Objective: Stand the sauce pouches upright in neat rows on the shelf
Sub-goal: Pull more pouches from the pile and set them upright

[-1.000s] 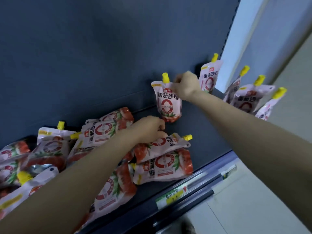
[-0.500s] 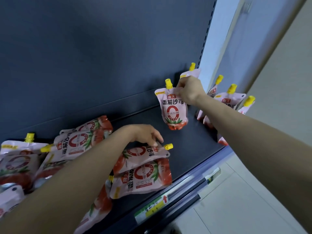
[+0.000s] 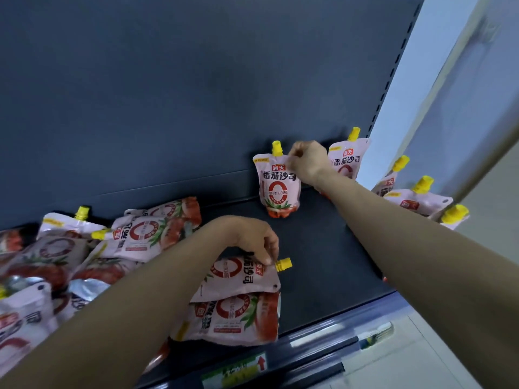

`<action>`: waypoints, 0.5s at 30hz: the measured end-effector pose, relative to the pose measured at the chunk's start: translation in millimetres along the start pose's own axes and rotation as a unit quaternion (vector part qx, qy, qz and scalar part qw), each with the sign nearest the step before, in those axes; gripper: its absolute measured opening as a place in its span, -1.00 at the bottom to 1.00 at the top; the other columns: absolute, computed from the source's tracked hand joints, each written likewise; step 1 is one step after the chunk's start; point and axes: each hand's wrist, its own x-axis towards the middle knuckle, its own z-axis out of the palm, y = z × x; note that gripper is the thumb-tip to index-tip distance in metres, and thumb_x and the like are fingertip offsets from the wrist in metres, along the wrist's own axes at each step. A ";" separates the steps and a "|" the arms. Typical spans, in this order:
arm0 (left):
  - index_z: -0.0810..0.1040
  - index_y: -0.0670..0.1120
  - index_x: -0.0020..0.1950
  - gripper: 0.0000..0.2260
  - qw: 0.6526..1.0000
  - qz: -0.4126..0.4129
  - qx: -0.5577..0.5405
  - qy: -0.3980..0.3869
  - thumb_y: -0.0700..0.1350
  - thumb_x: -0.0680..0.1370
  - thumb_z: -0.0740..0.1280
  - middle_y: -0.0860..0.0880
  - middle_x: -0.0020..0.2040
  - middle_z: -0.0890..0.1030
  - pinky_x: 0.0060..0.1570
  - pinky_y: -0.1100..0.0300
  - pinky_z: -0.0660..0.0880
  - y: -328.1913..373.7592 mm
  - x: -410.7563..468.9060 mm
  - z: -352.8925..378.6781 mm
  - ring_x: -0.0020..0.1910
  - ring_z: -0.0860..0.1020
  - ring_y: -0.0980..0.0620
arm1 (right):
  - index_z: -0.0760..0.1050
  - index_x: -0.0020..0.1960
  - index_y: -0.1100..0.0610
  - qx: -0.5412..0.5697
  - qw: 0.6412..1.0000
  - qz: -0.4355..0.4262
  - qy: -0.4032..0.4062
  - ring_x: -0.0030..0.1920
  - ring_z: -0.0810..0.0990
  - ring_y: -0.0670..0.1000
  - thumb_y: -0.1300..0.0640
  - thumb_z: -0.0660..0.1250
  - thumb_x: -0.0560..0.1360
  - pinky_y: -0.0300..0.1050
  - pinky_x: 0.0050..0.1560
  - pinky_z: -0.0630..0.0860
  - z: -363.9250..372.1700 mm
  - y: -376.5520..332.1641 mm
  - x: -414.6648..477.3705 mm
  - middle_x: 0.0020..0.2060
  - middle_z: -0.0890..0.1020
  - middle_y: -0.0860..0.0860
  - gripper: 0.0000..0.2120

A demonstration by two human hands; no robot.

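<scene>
These pouches look soft and squashy, full of sauce, so the body would probably sag or slip under a squeeze. The firmest places to hold are, I judge, the sealed top edge and the stiff yellow spout, with the filled base heavy enough to keep a pouch on its feet once it is set down square. The right hand (image 3: pixel 307 161) reaches to the far side of the shelf (image 3: pixel 323 262), its fingers curled and pinching the top right corner of the standing pouch (image 3: pixel 279 186), just beside the spout. That pouch is upright on its base close to the back panel (image 3: pixel 196 94), label facing out. Behind the wrist, further right, another upright pouch (image 3: pixel 346 158) stands by the panel's edge, and a few more (image 3: pixel 415 200) lean at the right end. The left hand (image 3: pixel 250 237) is nearer, fingers bent down onto the top edge of the lying pouch (image 3: pixel 238 276), touching it right next to its yellow cap (image 3: pixel 283 264), which points right. It appears to be gripping that edge, though the thumb is hidden. This pouch lies flat on top of a second flat pouch (image 3: pixel 230 318) near the front lip. The rest of the heap (image 3: pixel 140 237) sprawls to the left, well away from the tidy end.
</scene>
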 end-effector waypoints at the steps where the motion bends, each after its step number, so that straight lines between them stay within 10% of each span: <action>1: 0.56 0.05 -0.16 -0.91 1.000 0.003 0.001 0.015 -0.14 0.45 0.40 0.12 -0.20 0.57 0.08 0.08 0.49 0.8 -1.5 -0.9 -0.11 0.53 0.09 | 0.56 -0.20 0.24 -0.001 1.000 -0.007 -0.002 -0.22 0.46 0.03 0.37 0.28 0.46 -0.21 -0.28 0.41 0.6 0.5 2.7 -0.27 0.53 0.11 -0.88; 15: 0.55 0.00 -0.31 -0.81 0.936 0.009 -0.106 0.335 -0.25 0.43 0.41 0.04 -0.35 0.56 -0.27 0.28 0.43 6.0 -55.5 -45.2 -0.35 0.49 0.16 | 0.66 0.06 0.21 -0.147 0.984 -0.042 -0.093 -0.14 0.54 -0.03 0.25 0.41 0.42 -0.18 0.08 0.52 -30.5 7.9 19.7 -0.08 0.69 0.13 -0.79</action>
